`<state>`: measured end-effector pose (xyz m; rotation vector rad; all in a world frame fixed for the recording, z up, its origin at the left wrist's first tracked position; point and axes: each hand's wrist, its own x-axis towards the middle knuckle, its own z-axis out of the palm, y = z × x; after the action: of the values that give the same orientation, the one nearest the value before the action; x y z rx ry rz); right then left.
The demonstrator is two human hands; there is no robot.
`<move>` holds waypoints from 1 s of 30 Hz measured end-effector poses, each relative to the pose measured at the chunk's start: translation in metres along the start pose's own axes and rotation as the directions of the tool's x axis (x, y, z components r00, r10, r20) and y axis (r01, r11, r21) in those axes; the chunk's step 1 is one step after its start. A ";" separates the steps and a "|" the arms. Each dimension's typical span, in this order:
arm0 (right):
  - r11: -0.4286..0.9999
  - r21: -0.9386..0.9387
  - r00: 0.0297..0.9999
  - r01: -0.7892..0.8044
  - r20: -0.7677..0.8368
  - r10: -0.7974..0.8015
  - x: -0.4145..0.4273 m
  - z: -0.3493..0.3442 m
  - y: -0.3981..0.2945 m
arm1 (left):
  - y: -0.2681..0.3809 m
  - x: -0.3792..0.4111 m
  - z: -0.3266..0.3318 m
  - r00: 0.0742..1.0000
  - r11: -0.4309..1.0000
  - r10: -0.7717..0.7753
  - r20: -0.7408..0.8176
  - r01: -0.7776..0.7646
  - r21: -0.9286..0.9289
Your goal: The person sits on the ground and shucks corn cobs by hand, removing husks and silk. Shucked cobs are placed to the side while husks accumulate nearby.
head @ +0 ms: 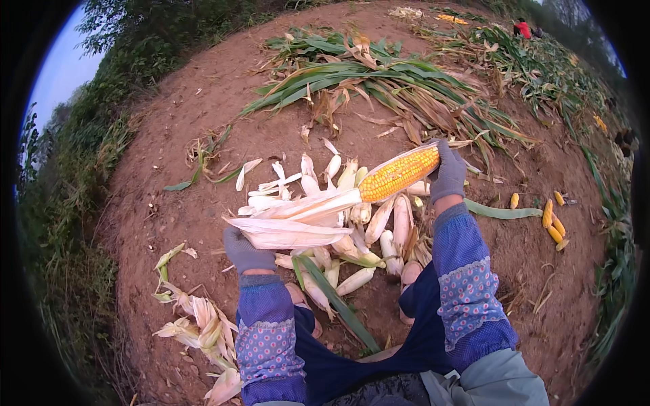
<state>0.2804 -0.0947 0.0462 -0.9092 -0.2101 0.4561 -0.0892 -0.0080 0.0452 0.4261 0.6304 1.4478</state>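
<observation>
Between my two gloved hands stretches an ear of corn (398, 175), its yellow kernels bare on the side towards me. My right hand (449, 171) grips the ear at its far right end. Pale husk (299, 231) is peeled back to the left, and my left hand (248, 250) is closed on its leaves; the fingers are partly hidden behind them. Beneath the ear lies a heap of corn ears in their husks (390, 248), mixed with loose husk pieces, in front of my feet.
Several husked yellow cobs (547, 213) lie on the soil at the right. Discarded husks (205, 325) are at the lower left. Cut green and dry corn stalks (376, 83) lie ahead. Brush (76, 188) borders the left side. A person in red (522, 29) is far off at upper right.
</observation>
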 end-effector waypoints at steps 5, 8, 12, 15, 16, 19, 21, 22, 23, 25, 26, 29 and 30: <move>0.995 0.034 0.993 0.095 0.064 -0.097 -0.006 0.009 -0.007 | -0.005 0.006 -0.010 0.975 0.964 -0.203 0.090 0.184 0.190; 0.979 0.028 0.980 0.200 -0.005 -0.200 -0.005 0.009 -0.013 | -0.017 -0.014 0.019 0.989 0.757 -0.131 0.070 0.054 0.651; 0.929 -0.005 0.928 0.371 -0.030 -0.371 -0.012 0.015 -0.027 | -0.025 -0.017 0.008 0.949 0.207 -0.100 0.300 -0.275 0.939; 0.932 -0.026 0.927 0.361 -0.099 -0.362 -0.012 0.016 -0.035 | -0.023 -0.013 -0.001 0.946 -0.076 -0.121 0.299 -0.310 0.948; 0.926 -0.031 0.919 0.377 -0.111 -0.378 -0.003 0.008 -0.031 | -0.023 -0.010 -0.001 0.955 -0.117 -0.117 0.272 -0.286 0.951; 0.905 -0.154 0.903 0.398 -0.108 -0.415 0.002 0.000 -0.032 | -0.020 -0.023 0.028 0.986 0.176 -0.080 0.150 -0.134 0.975; 0.860 -0.268 0.886 0.435 -0.046 -0.462 -0.002 0.003 -0.030 | -0.027 -0.011 0.012 0.838 -0.064 0.220 0.499 -0.498 0.865; 0.824 -0.323 0.871 0.466 0.001 -0.492 -0.002 0.004 -0.028 | -0.029 -0.012 0.011 0.820 -0.073 0.238 0.520 -0.519 0.852; 0.783 -0.374 0.854 0.497 0.050 -0.518 -0.002 0.005 -0.025 | -0.034 -0.016 0.011 0.802 -0.083 0.255 0.541 -0.539 0.838; 0.729 -0.460 0.848 0.508 0.117 -0.517 -0.003 0.003 -0.018 | -0.030 -0.022 0.021 0.853 -0.103 0.184 0.488 -0.477 0.873; 0.716 -0.473 0.848 0.513 0.149 -0.509 -0.003 0.004 -0.016 | -0.022 -0.020 0.027 0.907 -0.124 0.108 0.406 -0.393 0.911; 0.675 -0.492 0.831 0.550 0.243 -0.500 -0.013 0.015 -0.008 | -0.019 -0.020 0.027 0.978 0.396 0.088 0.188 -0.207 0.895; 0.645 -0.514 0.822 0.566 0.287 -0.492 -0.018 0.020 -0.006 | -0.014 -0.024 0.033 0.983 0.444 0.066 0.169 -0.181 0.878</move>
<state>0.2590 -0.0917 0.0632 -1.3615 -0.7461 -0.1344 -0.0576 -0.0293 0.0646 1.4211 1.2971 1.0884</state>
